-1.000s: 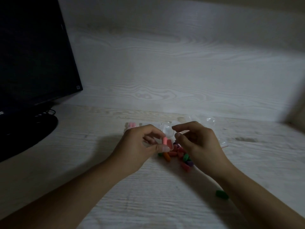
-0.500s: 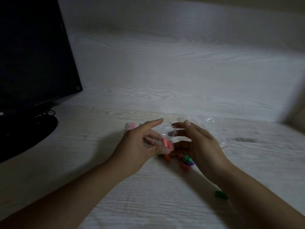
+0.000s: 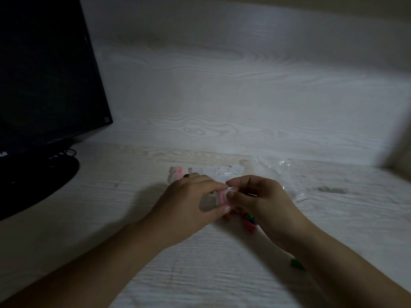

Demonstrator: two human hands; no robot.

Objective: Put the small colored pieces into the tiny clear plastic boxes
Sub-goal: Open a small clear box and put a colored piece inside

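My left hand (image 3: 189, 203) and my right hand (image 3: 264, 203) meet above the desk, fingertips together round a tiny clear box (image 3: 222, 197) with pink pieces inside. Both pinch it, thumb below and fingers above. Under the hands lies a small heap of coloured pieces (image 3: 248, 220), orange, red, green and purple, partly hidden. A row of clear boxes (image 3: 219, 171) stands behind the hands; the leftmost box (image 3: 176, 173) holds pink pieces. One green piece (image 3: 297, 264) lies alone beside my right forearm.
A dark monitor (image 3: 44, 74) on a round black foot (image 3: 44, 178) fills the left side. A crumpled clear plastic bag (image 3: 278, 172) lies behind my right hand. The pale wood-grain desk (image 3: 111, 207) ends at a back panel.
My right hand's fingers were spread at the box half a second ago; they have now curled in and met my left fingertips on it. The left hand's forefinger came down onto the box.
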